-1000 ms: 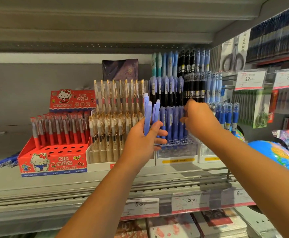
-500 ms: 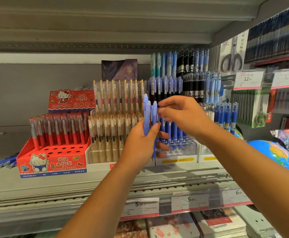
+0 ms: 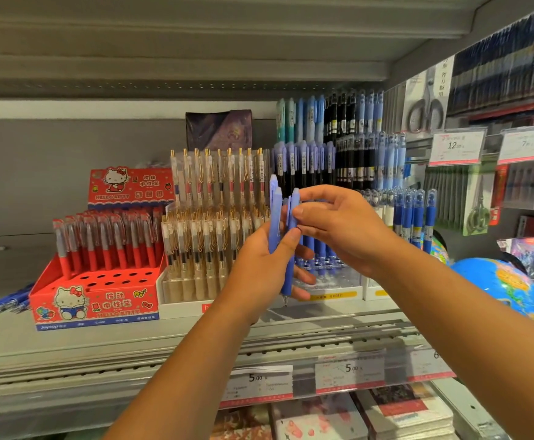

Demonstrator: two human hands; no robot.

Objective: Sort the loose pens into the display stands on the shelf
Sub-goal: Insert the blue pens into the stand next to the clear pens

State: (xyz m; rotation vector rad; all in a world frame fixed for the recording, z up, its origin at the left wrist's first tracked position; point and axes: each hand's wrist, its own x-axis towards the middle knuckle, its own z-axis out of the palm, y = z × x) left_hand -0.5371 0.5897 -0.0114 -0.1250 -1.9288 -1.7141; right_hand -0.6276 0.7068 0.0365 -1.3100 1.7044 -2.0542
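Our right hand [image 3: 338,227] has come back from the clear tiered display stand [image 3: 338,284], and its fingers [image 3: 303,214] now pinch the top of one periwinkle-blue plastic click pen [image 3: 290,270]. That pen stands in a small upright bundle of matching pens [image 3: 273,204], which our left hand [image 3: 259,271] grips with curled fingers, just in front of the stand on the grey metal shelf [image 3: 195,331].
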